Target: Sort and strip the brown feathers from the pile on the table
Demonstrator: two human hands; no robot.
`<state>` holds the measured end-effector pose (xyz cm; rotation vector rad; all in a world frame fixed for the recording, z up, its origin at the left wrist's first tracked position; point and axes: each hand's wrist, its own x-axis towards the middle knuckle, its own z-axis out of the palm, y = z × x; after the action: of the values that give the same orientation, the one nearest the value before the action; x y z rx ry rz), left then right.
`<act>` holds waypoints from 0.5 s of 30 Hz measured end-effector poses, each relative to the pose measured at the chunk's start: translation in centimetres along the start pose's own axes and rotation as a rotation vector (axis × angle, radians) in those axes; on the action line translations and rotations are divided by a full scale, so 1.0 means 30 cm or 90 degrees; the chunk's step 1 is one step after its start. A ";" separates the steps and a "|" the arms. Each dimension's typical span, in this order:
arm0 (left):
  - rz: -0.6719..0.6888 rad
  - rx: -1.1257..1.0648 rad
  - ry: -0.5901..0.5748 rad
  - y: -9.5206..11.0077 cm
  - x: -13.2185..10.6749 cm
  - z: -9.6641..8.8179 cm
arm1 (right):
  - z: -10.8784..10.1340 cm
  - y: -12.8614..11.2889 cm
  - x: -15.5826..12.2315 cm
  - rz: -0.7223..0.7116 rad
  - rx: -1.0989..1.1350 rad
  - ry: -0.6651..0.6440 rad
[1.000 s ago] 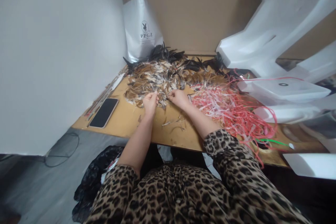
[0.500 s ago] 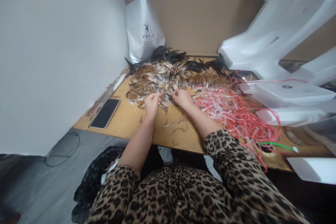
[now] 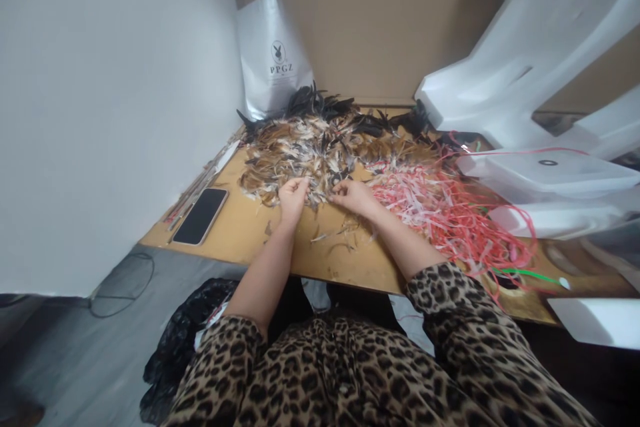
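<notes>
Apparently pinching with left hand (image 3: 293, 197) and right hand (image 3: 356, 198) at the near edge of the feathers (image 3: 300, 147) heaped on the tabletop (image 3: 245, 227); cannot tell whether gripping any. Might tangle pink-red ribbons (image 3: 433, 210) with these if sweeping rightward, or scatter loose ones by tugging too sharply.

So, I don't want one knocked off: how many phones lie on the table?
1: a phone near the left edge of the table, left of the left hand. More could be hidden under the feathers.
</notes>
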<state>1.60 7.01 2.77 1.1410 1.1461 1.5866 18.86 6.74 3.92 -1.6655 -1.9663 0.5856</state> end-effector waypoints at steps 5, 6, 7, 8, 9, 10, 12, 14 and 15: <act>0.004 0.009 -0.002 -0.003 0.001 0.000 | -0.019 0.017 0.020 -0.021 0.113 0.057; 0.003 0.010 -0.001 -0.005 0.002 0.000 | -0.020 0.020 0.023 -0.024 0.115 0.066; 0.002 0.011 0.001 -0.006 0.002 0.000 | -0.020 0.023 0.027 -0.024 0.114 0.071; 0.001 0.012 0.003 -0.007 0.002 0.001 | -0.017 0.025 0.031 -0.023 0.113 0.073; -0.001 0.013 0.007 -0.008 0.003 0.001 | -0.013 0.027 0.035 -0.020 0.113 0.075; -0.001 0.016 0.009 -0.008 0.003 0.002 | -0.007 0.029 0.040 -0.015 0.115 0.076; 0.001 0.022 0.007 -0.008 0.002 0.003 | 0.006 0.029 0.054 -0.006 0.131 0.082; 0.005 0.028 0.001 -0.006 0.000 0.004 | 0.021 0.026 0.073 0.003 0.155 0.087; 0.006 0.030 -0.004 -0.005 -0.001 0.004 | 0.028 0.023 0.084 0.009 0.169 0.087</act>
<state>1.76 7.03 2.63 1.1826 1.1812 1.5690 18.54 9.33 3.09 -1.5145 -1.7007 0.6853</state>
